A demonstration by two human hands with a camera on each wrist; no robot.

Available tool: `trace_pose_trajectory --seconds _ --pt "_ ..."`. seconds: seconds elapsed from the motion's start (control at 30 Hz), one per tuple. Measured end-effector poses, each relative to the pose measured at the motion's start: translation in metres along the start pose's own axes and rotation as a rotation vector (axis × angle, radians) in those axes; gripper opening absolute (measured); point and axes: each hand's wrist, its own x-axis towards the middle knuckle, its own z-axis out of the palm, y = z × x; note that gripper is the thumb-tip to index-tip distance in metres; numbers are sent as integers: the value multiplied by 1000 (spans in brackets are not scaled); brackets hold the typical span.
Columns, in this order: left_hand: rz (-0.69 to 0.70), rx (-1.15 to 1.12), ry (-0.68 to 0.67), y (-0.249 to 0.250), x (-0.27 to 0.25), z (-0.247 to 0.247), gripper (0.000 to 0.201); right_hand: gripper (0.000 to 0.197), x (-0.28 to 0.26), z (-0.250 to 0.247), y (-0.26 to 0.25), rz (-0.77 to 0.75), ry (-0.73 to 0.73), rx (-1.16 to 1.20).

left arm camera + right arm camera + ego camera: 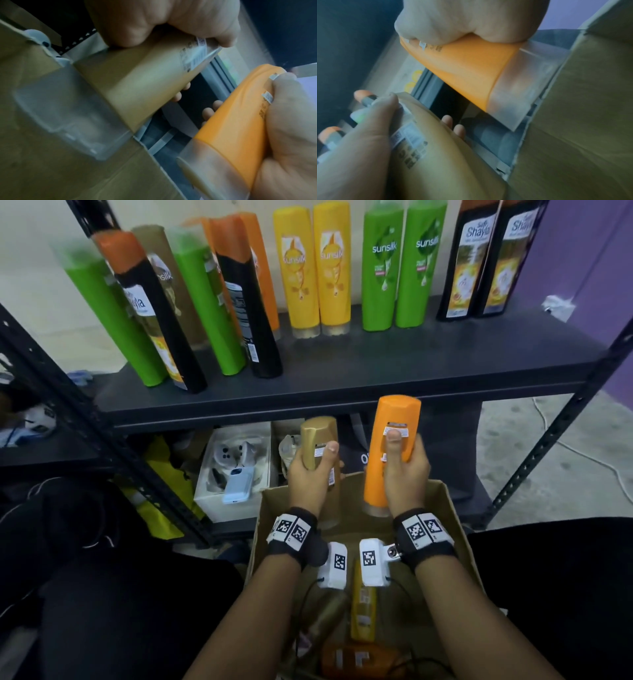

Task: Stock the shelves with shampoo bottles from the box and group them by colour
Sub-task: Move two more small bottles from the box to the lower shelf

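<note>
A: So, head view: left hand [310, 474] is wrapped round a gold bottle [318, 446], right hand [404, 474] round an orange bottle [394, 440], both held upright above the cardboard box [452, 508], below the shelf [376, 364].

B: Left wrist view?

A: Blurry, fingers [176, 96] curl under the gold one.

B: Right wrist?

A: Thumb pressed on the orange bottle, clear cap toward the box.
</note>
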Motion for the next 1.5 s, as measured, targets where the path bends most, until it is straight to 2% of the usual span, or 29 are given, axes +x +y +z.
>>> trace_pose_trajectory --seconds 0.13,0.27,0.33,0.43,0.53,0.67,0.83,0.9,0.97,1.1,1.17,1.5 --pt "64 -15 2 35 11 7 33 47 7 6 -33 -76 6 45" --pt "154 -41 -23 67 21 11 39 55 16 14 -59 -140 7 87" --pt "201 -36 -48 84 27 12 35 58 24 20 -73 -170 14 110" --pt "248 -31 -81 106 35 10 28 50 33 25 -91 -203 9 142" --pt "297 -32 -77 129 43 9 39 45 40 30 -115 -257 -5 166" --pt "366 -59 -53 163 53 13 45 55 49 40 -150 -353 -6 217" --pt "476 -15 -48 196 69 18 38 26 62 49 -181 -430 -40 214" --pt "504 3 -35 203 74 21 39 21 67 51 -188 -456 -43 212" --pt "506 -6 -31 206 78 23 42 25 71 52 -191 -462 -52 212" --pt "501 7 -11 206 84 26 48 54 75 57 -189 -467 -69 198" --pt "484 16 -11 203 88 28 46 61 77 59 -186 -460 -86 190" --pt "498 -3 34 186 111 27 51 60 93 68 -168 -399 -133 188"
